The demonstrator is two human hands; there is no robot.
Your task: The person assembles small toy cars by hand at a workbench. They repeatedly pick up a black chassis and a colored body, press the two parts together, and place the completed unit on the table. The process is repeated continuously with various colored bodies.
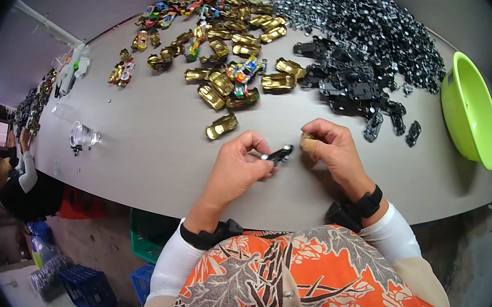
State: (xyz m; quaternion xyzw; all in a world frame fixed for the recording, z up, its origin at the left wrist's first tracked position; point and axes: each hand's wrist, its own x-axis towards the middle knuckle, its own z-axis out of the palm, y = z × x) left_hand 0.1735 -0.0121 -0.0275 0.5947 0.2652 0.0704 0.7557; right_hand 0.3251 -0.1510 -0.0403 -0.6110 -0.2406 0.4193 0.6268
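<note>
- Left hand (235,167): fingers gripping black toy-car base (282,153), over table (153,170).
- Base: long axis slanting away rightward, toward right hand (337,152).
- Right hand's fingers: just beside, apart from base, drawn together; contents cannot be told.

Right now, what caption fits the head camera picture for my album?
The left hand holds a black toy-car part near golden toy cars.

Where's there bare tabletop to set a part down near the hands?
Two bare patches on the table: left, between the clear cup and the left hand; right, between the right hand and the green bowl. Crowded: the far side, with gold toy cars, black car bases and a heap of shiny parts.
</note>
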